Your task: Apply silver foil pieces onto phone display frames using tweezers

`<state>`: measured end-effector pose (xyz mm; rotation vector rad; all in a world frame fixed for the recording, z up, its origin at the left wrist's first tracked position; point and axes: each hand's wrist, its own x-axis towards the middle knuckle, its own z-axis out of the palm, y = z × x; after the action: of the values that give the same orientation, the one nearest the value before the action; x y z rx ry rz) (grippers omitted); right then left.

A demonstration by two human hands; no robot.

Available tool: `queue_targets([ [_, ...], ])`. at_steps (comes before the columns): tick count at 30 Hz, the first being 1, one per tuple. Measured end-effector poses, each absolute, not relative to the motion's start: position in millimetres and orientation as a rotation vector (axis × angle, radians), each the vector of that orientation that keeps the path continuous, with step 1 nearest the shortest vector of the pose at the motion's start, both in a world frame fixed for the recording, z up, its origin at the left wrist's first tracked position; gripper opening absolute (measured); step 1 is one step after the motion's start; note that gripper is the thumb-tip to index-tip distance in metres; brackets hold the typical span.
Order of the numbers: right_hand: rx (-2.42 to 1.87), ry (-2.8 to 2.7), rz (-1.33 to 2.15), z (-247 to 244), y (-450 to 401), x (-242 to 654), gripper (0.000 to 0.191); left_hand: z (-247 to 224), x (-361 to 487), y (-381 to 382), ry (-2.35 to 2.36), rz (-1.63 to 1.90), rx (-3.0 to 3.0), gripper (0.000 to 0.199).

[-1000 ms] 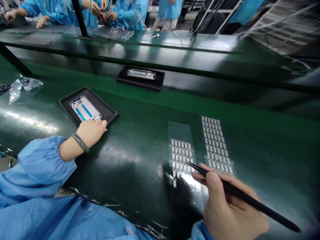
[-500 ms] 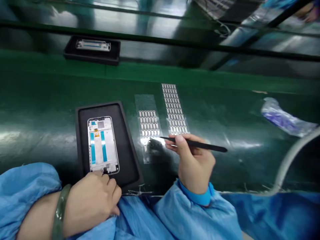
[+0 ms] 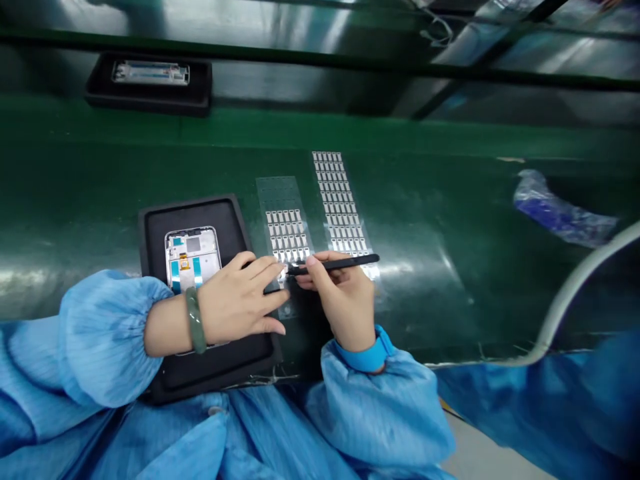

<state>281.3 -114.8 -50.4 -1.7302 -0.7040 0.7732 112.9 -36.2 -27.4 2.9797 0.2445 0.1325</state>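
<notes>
My right hand pinches a pair of black tweezers, held nearly level with the tips pointing left. Those tips meet the lower rows of a clear sheet carrying small silvery pieces. Fingers spread, my left hand reaches across from the left, its fingertips at the sheet's left edge near the tweezer tips. Whether it touches the sheet I cannot tell. Beneath my left hand and wrist lies a phone frame with blue strips, its lower part covered. It rests in a black tray.
A second sheet of silvery pieces lies to the right of the first. At the back left stands another black tray holding a second phone frame. A crumpled plastic bag and a white hose are on the right.
My left hand has moved from the phone frame's lower end up and right to the sheet, its fingers opening out. The right hand with the tweezers has shifted left. The view has shifted too.
</notes>
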Motion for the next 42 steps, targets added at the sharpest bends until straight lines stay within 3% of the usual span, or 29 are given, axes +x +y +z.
queue_targets([
  [13, -1.508, -0.402, 1.094, -44, -103, 297, 0.024, -32, 109, -36, 0.263, 0.123, 2.905, 0.045],
  [19, -1.461, -0.384, 1.061, -39, -103, 294, 0.025, -30, 105, -34, 0.241, 0.210, 2.834, 0.045],
  [29, -1.367, -0.629, 1.010, -14, -93, 245, 0.021, 4, 82, -21, 0.746, 0.487, 2.003, 0.010],
  [36, -1.439, -1.023, 1.030, -1, -84, 225, 0.014, 12, 49, -13, 0.752, 0.261, 2.200, 0.014],
  [42, -1.361, -0.864, 1.021, -4, -57, 222, 0.019, 2, 18, 10, 1.002, 0.305, 2.585, 0.031],
])
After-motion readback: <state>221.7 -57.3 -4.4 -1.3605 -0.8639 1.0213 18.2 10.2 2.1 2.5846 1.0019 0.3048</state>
